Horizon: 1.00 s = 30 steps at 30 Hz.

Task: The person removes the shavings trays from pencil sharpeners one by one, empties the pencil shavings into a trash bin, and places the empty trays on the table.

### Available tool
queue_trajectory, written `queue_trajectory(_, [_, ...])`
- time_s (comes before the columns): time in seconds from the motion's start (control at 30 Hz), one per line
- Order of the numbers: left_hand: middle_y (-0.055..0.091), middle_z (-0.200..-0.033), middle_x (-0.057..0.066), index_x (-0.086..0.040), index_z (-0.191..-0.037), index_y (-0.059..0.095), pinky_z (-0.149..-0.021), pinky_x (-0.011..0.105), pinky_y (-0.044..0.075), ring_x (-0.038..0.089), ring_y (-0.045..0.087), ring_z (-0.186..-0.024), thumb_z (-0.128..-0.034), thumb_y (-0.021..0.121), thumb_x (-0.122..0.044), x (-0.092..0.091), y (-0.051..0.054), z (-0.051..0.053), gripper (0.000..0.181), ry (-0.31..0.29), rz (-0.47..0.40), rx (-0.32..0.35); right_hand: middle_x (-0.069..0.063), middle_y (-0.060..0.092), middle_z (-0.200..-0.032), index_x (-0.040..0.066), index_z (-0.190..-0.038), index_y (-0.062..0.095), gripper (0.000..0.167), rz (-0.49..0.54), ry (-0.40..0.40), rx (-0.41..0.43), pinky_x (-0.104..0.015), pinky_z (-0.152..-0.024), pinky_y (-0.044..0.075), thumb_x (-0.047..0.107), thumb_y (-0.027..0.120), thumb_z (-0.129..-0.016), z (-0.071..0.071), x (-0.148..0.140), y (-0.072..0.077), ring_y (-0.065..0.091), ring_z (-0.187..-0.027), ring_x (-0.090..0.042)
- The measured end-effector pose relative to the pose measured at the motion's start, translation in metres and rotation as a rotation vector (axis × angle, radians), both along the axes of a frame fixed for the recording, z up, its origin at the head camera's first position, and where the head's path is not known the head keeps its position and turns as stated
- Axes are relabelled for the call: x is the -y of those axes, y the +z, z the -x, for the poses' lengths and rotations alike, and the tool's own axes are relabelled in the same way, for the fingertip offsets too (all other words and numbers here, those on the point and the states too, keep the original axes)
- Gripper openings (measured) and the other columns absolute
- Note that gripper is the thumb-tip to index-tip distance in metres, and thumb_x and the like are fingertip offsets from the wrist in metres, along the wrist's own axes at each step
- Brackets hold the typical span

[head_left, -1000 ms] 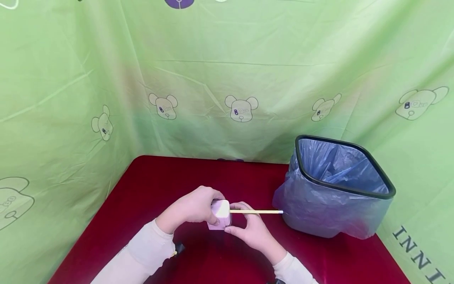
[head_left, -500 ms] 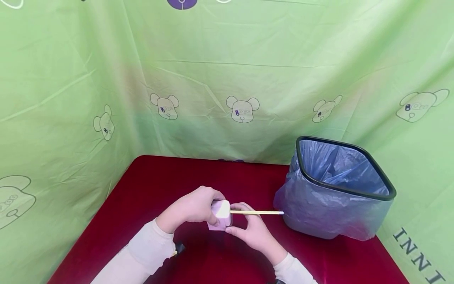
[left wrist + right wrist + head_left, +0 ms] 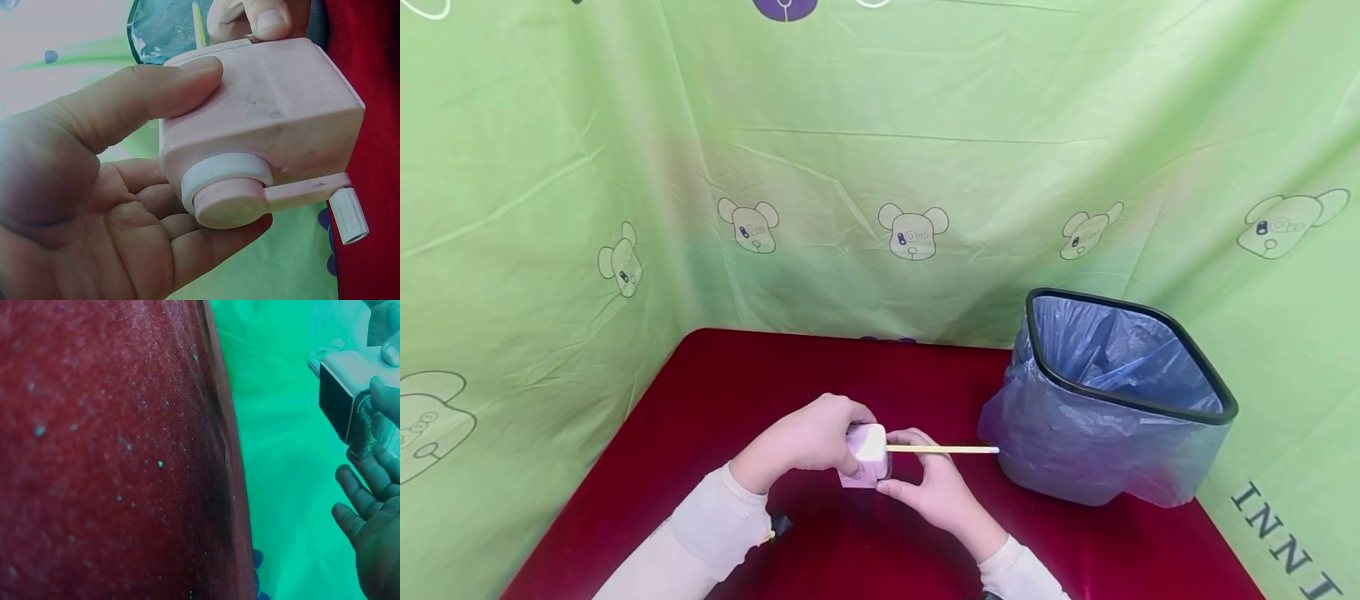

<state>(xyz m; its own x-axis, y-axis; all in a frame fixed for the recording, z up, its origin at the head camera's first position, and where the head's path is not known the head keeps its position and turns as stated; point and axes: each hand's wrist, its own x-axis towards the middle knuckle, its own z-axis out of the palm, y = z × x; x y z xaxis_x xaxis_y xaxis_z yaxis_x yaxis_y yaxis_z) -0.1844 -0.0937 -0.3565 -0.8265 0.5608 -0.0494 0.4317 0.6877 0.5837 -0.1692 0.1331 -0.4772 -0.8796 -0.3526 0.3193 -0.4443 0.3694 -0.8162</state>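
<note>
A pink hand-crank pencil sharpener (image 3: 870, 446) is held up over the table in the head view. Sticking out of its front to the right is a yellow pencil (image 3: 940, 449). My left hand (image 3: 808, 433) grips the sharpener's body from the left, thumb across it in the left wrist view. There the crank handle (image 3: 306, 190) faces the camera. My right hand (image 3: 943, 490) has thumb and fingertips at the front end, pinching the see-through shavings drawer (image 3: 367, 422), which shows dark bits inside. In the right wrist view the drawer appears seated in the body.
A bin (image 3: 1150, 408) with a black rim and a bluish plastic liner stands on the right of the red table (image 3: 820, 362). Green cloth (image 3: 850, 150) with bear-head prints hangs behind and at the sides. The pencil's tip end points towards the bin.
The head camera's view has shifted very slightly. Both hands, the sharpener and the pencil stay essentially where they were.
</note>
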Motion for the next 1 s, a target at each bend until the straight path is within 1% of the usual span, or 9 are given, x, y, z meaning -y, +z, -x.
queue_trajectory(0.17, [0.066,-0.087,-0.012,-0.015,-0.107,0.075,-0.069,0.029,0.051,0.011,0.059,-0.076,-0.0656,0.088,-0.006,-0.0014,-0.0003,0.0000,0.045,0.002,0.006,-0.002,0.016,0.062,-0.125,0.027,-0.128,0.064,0.055,0.001,0.001,-0.005,-0.054,-0.106,0.046,0.026,0.090,-0.079,0.0003,-0.0012,-0.0018,0.059,-0.123,-0.012])
queue_trajectory(0.37, [0.066,-0.087,-0.011,-0.015,-0.107,0.075,-0.068,0.029,0.051,0.011,0.059,-0.076,-0.0652,0.090,-0.008,-0.0025,0.0004,-0.0008,0.045,-0.003,0.006,-0.004,0.015,0.062,-0.125,0.028,-0.129,0.063,0.055,-0.003,0.008,-0.021,-0.051,-0.106,0.047,0.029,0.089,-0.080,0.0010,-0.0023,-0.0038,0.059,-0.121,-0.012])
queue_trajectory(0.53, [0.067,-0.087,-0.011,-0.015,-0.106,0.075,-0.069,0.029,0.051,0.011,0.059,-0.076,-0.0653,0.090,-0.007,-0.0026,0.0016,-0.0008,0.044,-0.007,0.004,-0.002,0.013,0.062,-0.125,0.028,-0.129,0.062,0.054,0.010,0.033,-0.010,-0.047,-0.107,0.048,0.029,0.088,-0.082,0.0030,-0.0047,-0.0045,0.060,-0.120,-0.012])
queue_trajectory(0.63, [0.067,-0.087,-0.010,-0.015,-0.107,0.075,-0.069,0.029,0.051,0.011,0.059,-0.076,-0.0656,0.090,-0.007,-0.0027,0.0017,-0.0007,0.045,-0.008,0.003,0.003,0.013,0.062,-0.125,0.028,-0.129,0.062,0.053,0.010,0.035,-0.003,-0.046,-0.107,0.048,0.030,0.088,-0.082,0.0033,-0.0056,-0.0045,0.060,-0.120,-0.011])
queue_trajectory(0.83, [0.067,-0.089,-0.011,-0.016,-0.108,0.075,-0.070,0.029,0.051,0.010,0.059,-0.077,-0.0659,0.090,-0.008,-0.0031,0.0011,0.0009,0.045,-0.002,0.026,-0.007,0.013,0.063,-0.125,0.028,-0.128,0.063,0.053,0.024,0.032,0.002,-0.045,-0.107,0.048,0.027,0.088,-0.081,0.0019,-0.0047,-0.0018,0.060,-0.119,-0.011])
queue_trajectory(1.0, [0.066,-0.089,-0.011,-0.016,-0.108,0.075,-0.069,0.029,0.051,0.011,0.059,-0.077,-0.0660,0.090,-0.009,-0.0028,0.0012,0.0016,0.045,-0.002,0.026,-0.007,0.013,0.063,-0.124,0.027,-0.127,0.064,0.052,0.039,0.032,0.003,-0.045,-0.107,0.047,0.024,0.089,-0.081,0.0014,-0.0046,-0.0004,0.060,-0.119,-0.011])
